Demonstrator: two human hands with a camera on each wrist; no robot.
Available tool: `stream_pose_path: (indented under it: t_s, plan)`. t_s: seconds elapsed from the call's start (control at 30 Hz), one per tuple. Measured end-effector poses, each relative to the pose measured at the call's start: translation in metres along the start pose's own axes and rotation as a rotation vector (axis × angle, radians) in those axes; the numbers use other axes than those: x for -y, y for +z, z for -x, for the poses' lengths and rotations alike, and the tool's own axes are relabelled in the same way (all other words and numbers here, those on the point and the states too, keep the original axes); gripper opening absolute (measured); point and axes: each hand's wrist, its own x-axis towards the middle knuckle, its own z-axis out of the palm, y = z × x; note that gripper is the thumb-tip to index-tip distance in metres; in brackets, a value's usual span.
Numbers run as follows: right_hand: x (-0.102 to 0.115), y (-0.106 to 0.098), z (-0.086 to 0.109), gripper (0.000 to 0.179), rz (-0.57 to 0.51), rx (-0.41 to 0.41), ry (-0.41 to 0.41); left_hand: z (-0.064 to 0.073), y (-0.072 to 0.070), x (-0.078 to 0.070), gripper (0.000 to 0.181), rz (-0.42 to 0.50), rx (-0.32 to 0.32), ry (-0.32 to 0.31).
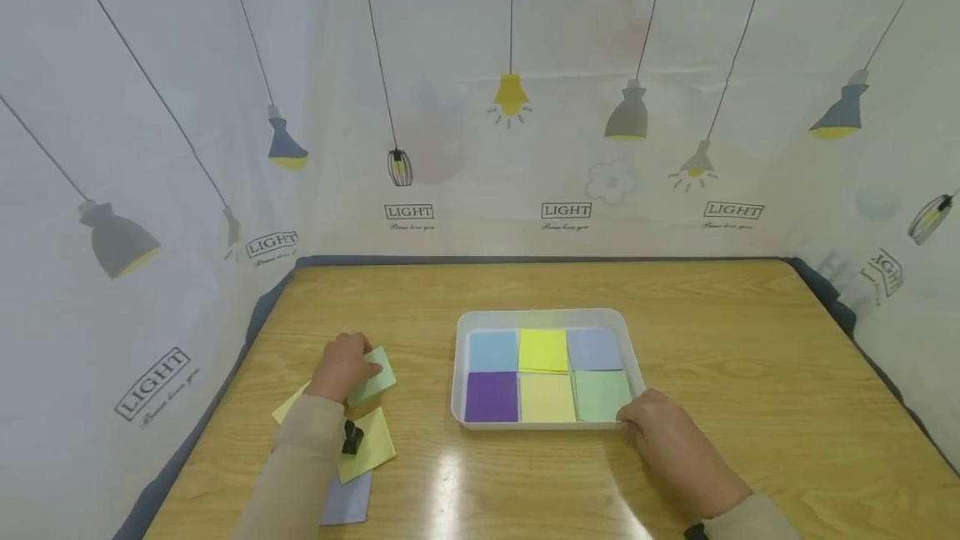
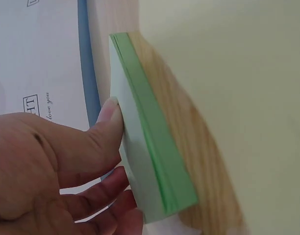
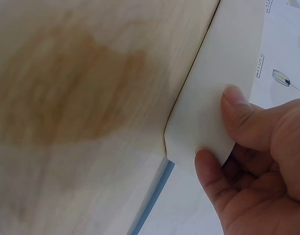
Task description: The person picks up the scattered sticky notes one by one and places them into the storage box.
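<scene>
Beyond left hand (image 1: 343,367) and right hand (image 1: 671,444): white wall covering (image 1: 453,32) printed with hanging lamps (image 1: 511,92).
Beneath both hands: brown wood-grain table (image 1: 720,348).
Between hands: white rectangular plastic tray (image 1: 540,320) bearing six square coloured paper pads (image 1: 547,397).
Right-hand grip: thumb and finger pinch tray's nearest corner.
Left-hand grip: thumb and fingers pinch pale-green square paper pad (image 1: 378,382).
Pad step: probably pick-up, tray steadied.
Next move: likely calls for firm pinch, steady tray.

White glare on tabletop (image 1: 447,490); wood grain blurred in right-wrist view.
</scene>
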Motion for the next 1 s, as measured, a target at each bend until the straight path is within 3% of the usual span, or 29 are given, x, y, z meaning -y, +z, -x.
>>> stream_pose_path:
  t_s: [0.27,0.47,0.8,1.0]
  plan:
    - [0.000,-0.002,0.000,0.009,0.016,-0.011,-0.004,-0.005,0.002,0.001,0.034,-0.009,-0.033,0.037]
    - [0.000,-0.002,-0.002,0.009,0.015,-0.015,0.007,-0.015,0.001,0.004,0.038,-0.004,-0.013,0.038]
    - [0.002,0.000,0.003,0.012,-0.004,-0.028,-0.008,-0.007,0.002,0.001,0.040,-0.036,-0.039,0.020]
    - [0.002,0.000,0.003,0.012,-0.006,-0.021,-0.007,-0.003,-0.003,-0.003,0.030,-0.060,-0.073,0.016]
